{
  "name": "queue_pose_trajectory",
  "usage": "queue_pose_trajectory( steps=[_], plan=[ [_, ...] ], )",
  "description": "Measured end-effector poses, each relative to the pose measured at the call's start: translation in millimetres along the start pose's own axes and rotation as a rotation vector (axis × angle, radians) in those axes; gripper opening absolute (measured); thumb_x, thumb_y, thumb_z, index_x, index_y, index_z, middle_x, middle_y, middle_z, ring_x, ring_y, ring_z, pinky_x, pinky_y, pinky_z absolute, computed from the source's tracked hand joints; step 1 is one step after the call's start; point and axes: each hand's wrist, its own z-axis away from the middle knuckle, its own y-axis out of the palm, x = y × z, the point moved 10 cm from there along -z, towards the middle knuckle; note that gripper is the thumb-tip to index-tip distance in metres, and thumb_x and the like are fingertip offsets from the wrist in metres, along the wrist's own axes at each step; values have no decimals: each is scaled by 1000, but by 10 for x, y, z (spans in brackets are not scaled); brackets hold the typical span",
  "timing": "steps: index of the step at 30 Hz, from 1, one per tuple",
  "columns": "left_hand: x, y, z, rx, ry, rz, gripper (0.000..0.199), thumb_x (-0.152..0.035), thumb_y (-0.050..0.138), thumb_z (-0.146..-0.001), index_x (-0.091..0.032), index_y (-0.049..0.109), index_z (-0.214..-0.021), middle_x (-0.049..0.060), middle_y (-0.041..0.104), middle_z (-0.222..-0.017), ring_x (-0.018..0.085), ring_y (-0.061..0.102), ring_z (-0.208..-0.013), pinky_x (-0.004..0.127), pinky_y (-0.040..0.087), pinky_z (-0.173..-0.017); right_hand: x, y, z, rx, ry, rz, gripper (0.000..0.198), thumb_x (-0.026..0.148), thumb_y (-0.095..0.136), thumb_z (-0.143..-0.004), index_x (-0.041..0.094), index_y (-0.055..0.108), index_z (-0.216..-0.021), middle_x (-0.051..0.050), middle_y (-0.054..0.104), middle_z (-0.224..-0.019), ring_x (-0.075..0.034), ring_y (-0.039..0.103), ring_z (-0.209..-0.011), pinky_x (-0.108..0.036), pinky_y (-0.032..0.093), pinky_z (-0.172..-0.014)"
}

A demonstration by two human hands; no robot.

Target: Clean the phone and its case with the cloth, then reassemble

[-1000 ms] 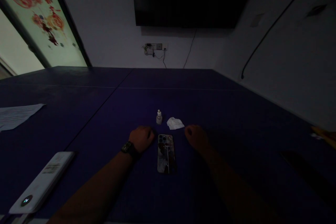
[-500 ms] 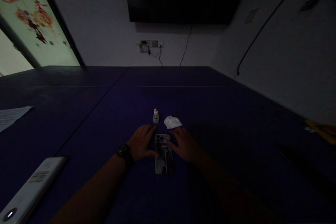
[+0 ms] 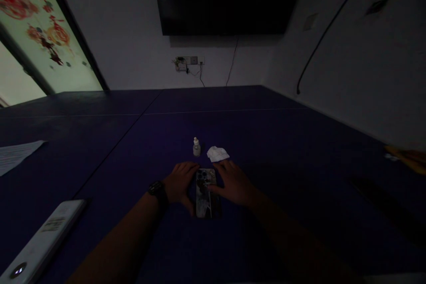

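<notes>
A smartphone (image 3: 203,206) lies flat on the dark blue table, its back with several camera lenses facing up. My left hand (image 3: 179,184), with a black watch on the wrist, is open along its left side. The left fingertips reach the phone's upper left corner and the thumb points down beside the lower left edge. From the right, my right hand (image 3: 234,185) spreads its thumb over the upper back of the phone, its fingers near the top right corner. Just beyond the hands stand a small clear dropper bottle (image 3: 196,148) with a white cap and a crumpled white tissue (image 3: 217,154).
A white oblong device (image 3: 46,235) with a lit round display lies at the lower left. Behind it is a printed paper sheet (image 3: 20,154). At the far right are a dark flat object (image 3: 376,199) and something yellow-orange (image 3: 408,159). A large screen (image 3: 222,0) hangs on the wall.
My left thumb has slid off the phone's back and down to its left edge. The right thumb has moved slightly left and down over the phone. The camera view has tilted a little.
</notes>
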Motion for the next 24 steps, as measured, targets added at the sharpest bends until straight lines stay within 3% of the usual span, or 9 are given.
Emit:
queue_pose_trajectory(
  steps=[4,10,13,17,20,22,24],
  plan=[
    [42,13,11,-20,9,44,143,-85,81,-38,-17,36,-155,26,44,-153,48,39,-141,65,26,-116,41,-56,37,-14,-17,-19,95,72,75,-73,16,50,-146,-18,58,-135,-37,54,-120,-50,42,-102],
    [78,-49,-14,-75,21,136,131,-81,84,-37,-21,48,-148,23,51,-149,46,43,-137,62,27,-115,211,-85,53,-75,154,-58,70,67,56,-91,14,57,-136,-19,61,-129,-35,57,-118,-47,43,-99],
    [153,-65,-39,-71,2,211,124,-75,88,-38,-22,54,-145,22,54,-147,45,44,-137,62,25,-116,335,32,60,-22,223,-17,84,73,59,-84,11,54,-140,-23,60,-127,-41,56,-115,-50,43,-95],
    [297,-123,-19,-80,-81,423,114,-61,95,-41,-23,59,-142,19,55,-148,44,42,-140,62,21,-119,366,116,49,22,267,-1,89,72,64,-80,11,52,-144,-25,58,-129,-42,54,-118,-50,43,-95],
    [398,-184,31,-138,-170,759,102,-46,101,-38,-25,68,-132,16,59,-145,42,43,-140,59,20,-121,351,114,26,33,295,9,86,72,61,-81,12,55,-141,-25,58,-130,-41,54,-120,-49,43,-94],
    [430,-207,52,-183,-197,962,82,-50,95,-53,-24,72,-127,15,62,-142,39,48,-138,56,24,-121,378,116,5,41,303,20,84,73,60,-81,12,57,-138,-25,59,-130,-41,54,-120,-49,43,-95],
    [464,-226,55,-238,-211,1062,62,-59,78,-77,-23,71,-127,15,64,-140,35,53,-135,53,29,-119,429,127,-17,49,302,29,88,73,62,-78,11,56,-140,-25,58,-132,-42,53,-122,-50,42,-97]
  ],
)
